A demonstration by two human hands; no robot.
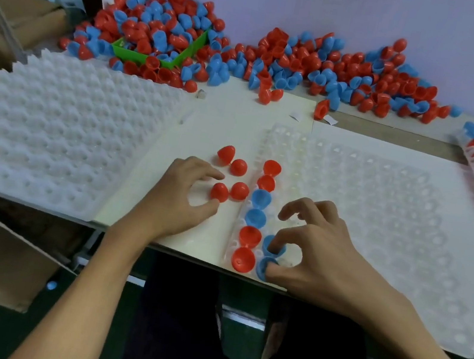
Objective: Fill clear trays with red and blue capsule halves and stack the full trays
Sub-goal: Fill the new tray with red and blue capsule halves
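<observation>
Capsule pile (250,53) behind tray (366,207), empty trays (43,131) left

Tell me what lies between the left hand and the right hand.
In the head view, between the left hand and right hand stands the clear tray's first column: red and blue capsule halves.

Light: we see even, soft brightness on the table (208,118).
Shadows: faint under the hands.
Below table: dim.
Focus: slightly soft overall.
Edges: we see wide-angle bending.
</observation>
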